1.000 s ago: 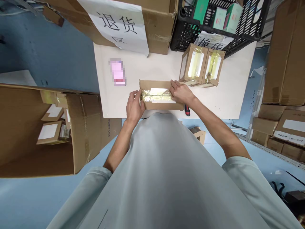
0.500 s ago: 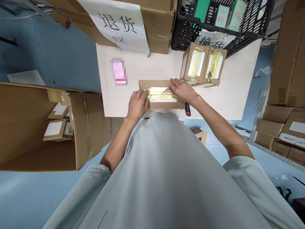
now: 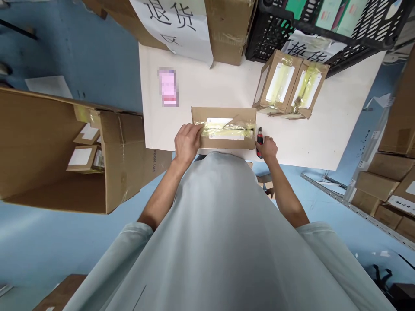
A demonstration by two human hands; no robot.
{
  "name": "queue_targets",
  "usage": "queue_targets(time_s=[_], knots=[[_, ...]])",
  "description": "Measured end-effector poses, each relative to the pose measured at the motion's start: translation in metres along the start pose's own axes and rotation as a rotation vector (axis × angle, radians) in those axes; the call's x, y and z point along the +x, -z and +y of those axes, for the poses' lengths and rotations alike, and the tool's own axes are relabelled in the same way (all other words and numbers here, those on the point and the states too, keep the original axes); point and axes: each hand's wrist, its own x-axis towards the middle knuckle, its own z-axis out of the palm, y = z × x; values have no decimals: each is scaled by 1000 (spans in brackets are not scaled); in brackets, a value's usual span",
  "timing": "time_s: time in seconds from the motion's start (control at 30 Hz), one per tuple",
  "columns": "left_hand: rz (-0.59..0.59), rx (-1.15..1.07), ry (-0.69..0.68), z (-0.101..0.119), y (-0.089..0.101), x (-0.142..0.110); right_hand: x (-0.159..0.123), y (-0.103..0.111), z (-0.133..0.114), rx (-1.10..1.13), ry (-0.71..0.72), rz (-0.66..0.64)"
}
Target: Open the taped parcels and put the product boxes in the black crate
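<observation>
A taped cardboard box [image 3: 223,144] with a white label lies near the front edge of the table. Yellowish clear tape runs along its top, and a dark slit shows toward its right end. My left hand [image 3: 187,141] grips the left end of this box, its fingertips on the tape. Just beyond the other end, my right hand [image 3: 268,149] has its thumb and fingers closed about the handle of a red and black box cutter [image 3: 260,140]. The cutter points away from me, and part of its handle is hidden by the thumb.
Two taped boxes [image 3: 292,88] stand at the right, before a black crate [image 3: 269,43] of green packages. A big carton [image 3: 227,32] with a paper sign is at the back. A pixelated pink item [image 3: 168,87] lies left. Beside the table, an open carton [image 3: 123,155] holds smaller boxes.
My right hand has left the top of the box and come down to the box cutter, which has turned upright. My left hand stays on the box. The view has shifted slightly.
</observation>
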Motion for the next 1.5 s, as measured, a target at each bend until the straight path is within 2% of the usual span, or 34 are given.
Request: queue_targets(time_s=[0.1,0.2,0.37,0.47,0.53,0.63,0.77,0.87,1.0,1.23,1.5], knots=[[73,-25,24,4,5,-7,4,-20,-3,28,-25,7],[119,-45,51,3,6,-9,3,-18,-5,81,-46,20],[152,-87,68,-1,1,-9,-18,15,1,336,15,81],[158,-139,94,0,-3,-11,-43,43,0,556,155,119],[176,-194,114,0,-4,-11,-61,63,-8,595,258,141],[216,-281,162,-3,-7,-10,-84,94,-36,441,399,182],[220,-356,220,-11,-10,-9,-105,123,-96,108,687,196],[217,-399,242,-14,-13,-11,-113,130,-143,-170,848,128],[208,-454,254,-10,-11,-17,-115,128,-187,-459,948,39],[185,-511,246,-3,-5,-24,-112,130,-216,-690,1002,-41],[345,-826,142,-11,-20,-24,-117,149,-247,-853,984,-148]])
